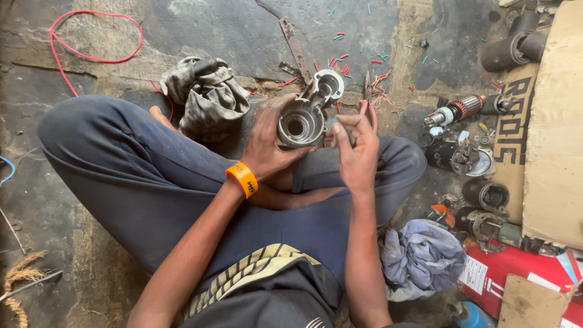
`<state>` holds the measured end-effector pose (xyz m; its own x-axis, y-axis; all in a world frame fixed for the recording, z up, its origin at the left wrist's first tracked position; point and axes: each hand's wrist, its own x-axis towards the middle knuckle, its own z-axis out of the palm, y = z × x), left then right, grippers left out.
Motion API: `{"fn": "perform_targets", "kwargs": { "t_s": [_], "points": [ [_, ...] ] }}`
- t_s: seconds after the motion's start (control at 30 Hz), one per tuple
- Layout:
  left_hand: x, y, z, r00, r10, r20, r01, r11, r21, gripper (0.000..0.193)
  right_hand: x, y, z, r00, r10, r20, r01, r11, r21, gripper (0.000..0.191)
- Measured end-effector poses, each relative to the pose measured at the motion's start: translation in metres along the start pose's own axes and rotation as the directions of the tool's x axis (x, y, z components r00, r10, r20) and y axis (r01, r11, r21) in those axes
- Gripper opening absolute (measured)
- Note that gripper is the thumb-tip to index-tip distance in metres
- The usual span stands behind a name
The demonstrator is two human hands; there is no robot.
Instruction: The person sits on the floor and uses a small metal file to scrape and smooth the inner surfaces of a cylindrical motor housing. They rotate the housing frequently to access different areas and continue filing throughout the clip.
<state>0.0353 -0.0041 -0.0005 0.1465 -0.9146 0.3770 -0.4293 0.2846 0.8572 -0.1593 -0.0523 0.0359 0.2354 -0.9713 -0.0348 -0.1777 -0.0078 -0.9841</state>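
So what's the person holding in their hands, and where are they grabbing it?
The left hand grips a grey metal motor housing around its round outer wall, open end up. The right hand pinches a small part at the housing's rim; what it is cannot be told.

Soft, even daylight falls from above, leaving only faint shadows on the floor (pixel 243 24) beneath the legs, with a mild sheen on the metal housing (pixel 302 121), sharp focus at centre, and slight wide-angle stretching at the edges.
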Motion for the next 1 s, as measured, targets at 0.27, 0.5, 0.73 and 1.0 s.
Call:
{"fn": "perform_targets", "kwargs": {
  "t_s": [0.27, 0.5, 0.73, 1.0],
  "points": [
    [-0.002, 0.000, -0.001, 0.999, -0.029, 0.016, 0.029, 1.000, -0.004, 0.093, -0.004, -0.002, 0.010, 0.996, -0.020, -0.086, 0.014, 0.997, -0.071, 0.011],
    [-0.002, 0.002, -0.002, 1.000, -0.004, 0.011, 0.003, 0.999, 0.033, 0.094, -0.018, -0.001, 0.013, 0.993, 0.000, -0.115, -0.007, 0.998, -0.056, 0.011],
    [-0.003, 0.002, -0.002, 1.000, -0.010, 0.011, 0.010, 1.000, 0.007, 0.094, -0.015, 0.001, 0.019, 0.989, -0.031, -0.145, 0.029, 0.999, -0.014, 0.009],
    [-0.002, 0.002, 0.001, 0.999, -0.048, 0.019, 0.048, 0.998, -0.027, 0.094, -0.018, -0.007, 0.022, 0.980, -0.051, -0.190, 0.024, 0.990, -0.140, 0.009]
  ]
}}
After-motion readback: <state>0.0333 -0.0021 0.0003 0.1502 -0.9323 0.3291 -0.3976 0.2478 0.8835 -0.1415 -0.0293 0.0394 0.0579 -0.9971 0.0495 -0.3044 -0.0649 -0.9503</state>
